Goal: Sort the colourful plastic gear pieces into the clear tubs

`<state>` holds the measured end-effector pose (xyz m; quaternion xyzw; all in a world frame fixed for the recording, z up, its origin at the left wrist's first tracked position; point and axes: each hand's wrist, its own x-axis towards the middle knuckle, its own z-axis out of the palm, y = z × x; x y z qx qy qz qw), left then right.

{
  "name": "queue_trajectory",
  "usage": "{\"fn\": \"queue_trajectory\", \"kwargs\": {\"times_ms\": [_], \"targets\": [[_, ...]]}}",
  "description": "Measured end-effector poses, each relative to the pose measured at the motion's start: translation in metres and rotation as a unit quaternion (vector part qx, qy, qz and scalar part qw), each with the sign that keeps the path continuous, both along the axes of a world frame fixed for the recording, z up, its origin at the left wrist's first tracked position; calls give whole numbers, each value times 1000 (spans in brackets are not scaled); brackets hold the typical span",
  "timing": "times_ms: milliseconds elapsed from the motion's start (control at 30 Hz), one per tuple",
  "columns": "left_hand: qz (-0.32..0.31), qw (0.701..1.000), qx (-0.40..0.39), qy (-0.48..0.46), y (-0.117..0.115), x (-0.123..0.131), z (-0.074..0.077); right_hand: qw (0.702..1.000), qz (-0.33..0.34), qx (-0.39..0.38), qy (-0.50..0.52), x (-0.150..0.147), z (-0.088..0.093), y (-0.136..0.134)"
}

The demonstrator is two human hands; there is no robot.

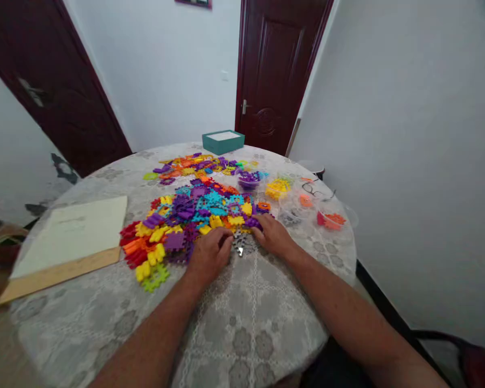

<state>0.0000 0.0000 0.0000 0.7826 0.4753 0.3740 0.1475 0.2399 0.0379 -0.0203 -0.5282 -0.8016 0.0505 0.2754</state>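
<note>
A heap of colourful plastic interlocking pieces [210, 202] lies on the round table, in purple, blue, yellow, red and orange. At its near edge is my left hand [211, 254], fingers curled and thumb close to the index finger; whatever they pinch, if anything, is hidden. My right hand [274, 235] is closed at the right edge of the heap, with a purple interlocking piece [252, 222] at its fingertips. Between the two hands, a silvery-grey notched piece [240, 242] lies on the patterned tablecloth [242, 312].
Clear tubs hold purple pieces [248, 180], yellow pieces [278, 188] and orange pieces [332, 220] on the right. Glasses [315, 189] lie near them. A teal box [223, 143] stands at the back. Pale paper [75, 226] and a wooden ruler [60, 274] lie left.
</note>
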Motion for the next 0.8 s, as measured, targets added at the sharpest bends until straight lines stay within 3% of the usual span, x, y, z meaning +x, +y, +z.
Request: {"fn": "queue_trajectory", "kwargs": {"times_ms": [233, 433, 633, 800], "targets": [[-4, 1000, 7, -12, -3, 1, 5, 995, -2, 12, 102, 3, 19, 1], [-7, 1000, 4, -12, -3, 1, 2, 999, -23, 40, 19, 18, 69, 15], [-12, 1000, 16, -7, -3, 2, -1, 982, -112, 39, -145, 20, 115, 86], [-14, 1000, 11, -8, -4, 0, 0, 960, -157, -4, -233, 12, 123, 149]]}}
